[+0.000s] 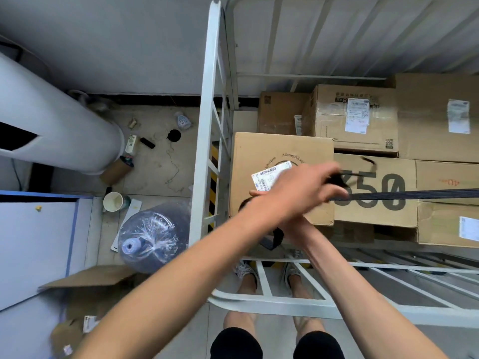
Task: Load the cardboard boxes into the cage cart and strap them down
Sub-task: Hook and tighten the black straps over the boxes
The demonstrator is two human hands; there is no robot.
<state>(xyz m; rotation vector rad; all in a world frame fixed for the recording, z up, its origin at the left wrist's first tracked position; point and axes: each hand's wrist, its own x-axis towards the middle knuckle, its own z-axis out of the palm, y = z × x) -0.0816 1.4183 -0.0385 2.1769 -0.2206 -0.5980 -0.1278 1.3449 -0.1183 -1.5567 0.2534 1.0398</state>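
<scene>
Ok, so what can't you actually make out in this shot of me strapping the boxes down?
- Right hand: head view, almost all of it is hidden under the left forearm, so its grip is unknown.
- Left hand: motion-blurred, so its hold on the strap is unclear.
- Strap: the far end is cut off by the right edge.
- Shipping label: the print is too small to read.

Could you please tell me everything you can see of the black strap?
The black strap is a flat, woven-looking band, stretched taut from the view's right edge across the cardboard box printed 350 to the left hand, which grips it. A blurred loose end curls up beyond the hand. Another black length hangs below the crossed wrists; what holds it is hidden.
</scene>
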